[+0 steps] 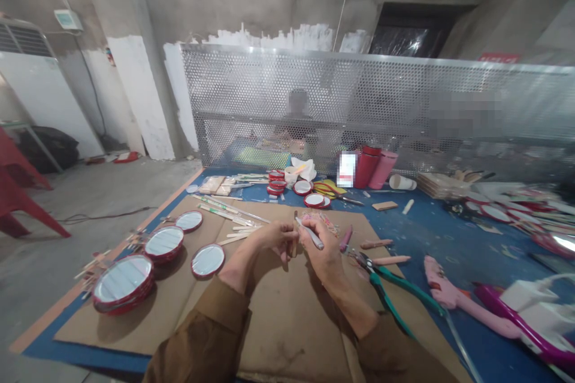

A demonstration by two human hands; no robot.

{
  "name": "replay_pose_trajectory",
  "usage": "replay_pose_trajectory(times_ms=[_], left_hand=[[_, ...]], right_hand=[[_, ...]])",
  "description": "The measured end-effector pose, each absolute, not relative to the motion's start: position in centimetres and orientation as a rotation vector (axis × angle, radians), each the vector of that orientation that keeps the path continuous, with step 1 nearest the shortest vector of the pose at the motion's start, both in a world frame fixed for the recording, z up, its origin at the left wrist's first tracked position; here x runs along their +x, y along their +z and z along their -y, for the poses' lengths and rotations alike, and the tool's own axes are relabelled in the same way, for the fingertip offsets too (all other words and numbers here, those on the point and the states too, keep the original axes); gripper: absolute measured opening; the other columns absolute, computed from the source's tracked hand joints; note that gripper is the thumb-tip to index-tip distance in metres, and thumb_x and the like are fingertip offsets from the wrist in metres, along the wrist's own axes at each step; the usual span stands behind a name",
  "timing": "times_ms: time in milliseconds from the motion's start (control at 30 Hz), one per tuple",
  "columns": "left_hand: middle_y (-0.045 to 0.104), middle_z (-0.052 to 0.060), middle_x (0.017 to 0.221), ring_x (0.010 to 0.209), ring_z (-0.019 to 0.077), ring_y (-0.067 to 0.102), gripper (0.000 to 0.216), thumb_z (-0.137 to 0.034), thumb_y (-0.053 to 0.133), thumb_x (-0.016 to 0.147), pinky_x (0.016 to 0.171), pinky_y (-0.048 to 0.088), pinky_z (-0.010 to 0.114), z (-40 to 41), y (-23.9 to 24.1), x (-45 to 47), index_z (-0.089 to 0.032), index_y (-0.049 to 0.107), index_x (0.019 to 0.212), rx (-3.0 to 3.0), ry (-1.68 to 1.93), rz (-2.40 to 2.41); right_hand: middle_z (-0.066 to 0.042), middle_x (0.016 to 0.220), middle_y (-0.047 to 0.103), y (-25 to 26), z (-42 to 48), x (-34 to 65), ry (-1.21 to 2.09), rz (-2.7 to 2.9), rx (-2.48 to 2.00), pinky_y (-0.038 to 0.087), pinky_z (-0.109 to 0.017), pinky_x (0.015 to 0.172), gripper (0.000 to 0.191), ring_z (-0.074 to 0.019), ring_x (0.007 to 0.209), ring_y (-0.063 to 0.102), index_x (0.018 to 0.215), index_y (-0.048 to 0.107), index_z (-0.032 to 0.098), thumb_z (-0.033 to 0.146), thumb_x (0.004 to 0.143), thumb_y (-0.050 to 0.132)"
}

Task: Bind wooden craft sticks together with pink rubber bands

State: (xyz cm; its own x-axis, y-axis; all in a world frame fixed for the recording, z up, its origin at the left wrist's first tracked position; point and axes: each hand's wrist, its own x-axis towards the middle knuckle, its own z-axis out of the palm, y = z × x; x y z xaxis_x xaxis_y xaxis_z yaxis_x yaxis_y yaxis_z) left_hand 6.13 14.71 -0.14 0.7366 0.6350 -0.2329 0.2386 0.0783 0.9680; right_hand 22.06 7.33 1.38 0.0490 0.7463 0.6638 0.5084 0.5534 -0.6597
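My left hand (275, 237) pinches a thin brown wooden strip (295, 245), upright above the cardboard. Against its right side, my right hand (322, 251) grips a slim pale grey utility knife (315, 239). The knife's tip lies close to the strip's upper part; whether they touch I cannot tell. Left of my forearm, a round red-rimmed mirror (208, 260) lies flat on the cardboard sheet (287, 335). Pale wooden sticks (242, 232) lie beyond my left hand. Just behind my right hand is a small multicoloured bundle (321, 221).
Stacked round mirrors (123, 280) line the left side. Green-handled pliers (390, 293), a pink glue gun (462, 302) and a purple power strip (507, 317) lie at right. Red bottles (367, 167) stand near the perforated metal screen (251, 84). A person is visible behind it.
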Motion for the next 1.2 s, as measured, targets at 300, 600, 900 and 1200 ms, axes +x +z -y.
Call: replay_pose_trajectory(times_ms=[300, 600, 900, 1200], left_hand=[[0.066, 0.003, 0.063, 0.049, 0.0158, 0.064, 0.062, -0.077, 0.072, 0.073, 0.052, 0.055, 0.031, -14.71, -0.17, 6.27, -0.018, 0.056, 0.082, 1.496, 0.334, -0.748], [0.067, 0.002, 0.063, 0.05, 0.016, 0.065, 0.056, -0.071, 0.071, 0.079, 0.053, 0.056, 0.031, -14.64, -0.04, 6.15, -0.018, 0.055, 0.082, 1.493, 0.33, -0.741], [0.067, 0.004, 0.065, 0.049, 0.0167, 0.065, 0.061, -0.076, 0.073, 0.073, 0.053, 0.055, 0.031, -14.59, -0.09, 6.22, -0.018, 0.057, 0.083, 1.491, 0.337, -0.734], [0.066, 0.003, 0.064, 0.05, 0.0161, 0.065, 0.055, -0.07, 0.072, 0.078, 0.053, 0.054, 0.03, -14.83, -0.26, 6.23, -0.018, 0.056, 0.083, 1.494, 0.328, -0.743]], right_hand=[[-0.006, 0.084, 0.074, 1.31, -7.25, 21.97, 0.283, 1.585, -1.111, 0.055, -0.031, 0.075, 0.018, -0.0208, 0.08, 0.067, 0.085, 0.067, 0.023, 0.036, 0.092, 0.056], [-0.006, 0.084, 0.074, 1.31, -7.27, 21.95, 0.296, 1.588, -1.108, 0.054, -0.031, 0.077, 0.017, -0.0209, 0.081, 0.068, 0.085, 0.066, 0.023, 0.035, 0.092, 0.056], [-0.006, 0.084, 0.075, 1.4, -7.21, 21.81, 0.277, 1.576, -1.102, 0.055, -0.031, 0.074, 0.017, -0.0211, 0.079, 0.068, 0.086, 0.067, 0.024, 0.035, 0.091, 0.056], [-0.006, 0.084, 0.075, 1.37, -7.18, 21.98, 0.274, 1.59, -1.105, 0.055, -0.031, 0.074, 0.017, -0.0208, 0.079, 0.069, 0.086, 0.067, 0.024, 0.035, 0.091, 0.056]])
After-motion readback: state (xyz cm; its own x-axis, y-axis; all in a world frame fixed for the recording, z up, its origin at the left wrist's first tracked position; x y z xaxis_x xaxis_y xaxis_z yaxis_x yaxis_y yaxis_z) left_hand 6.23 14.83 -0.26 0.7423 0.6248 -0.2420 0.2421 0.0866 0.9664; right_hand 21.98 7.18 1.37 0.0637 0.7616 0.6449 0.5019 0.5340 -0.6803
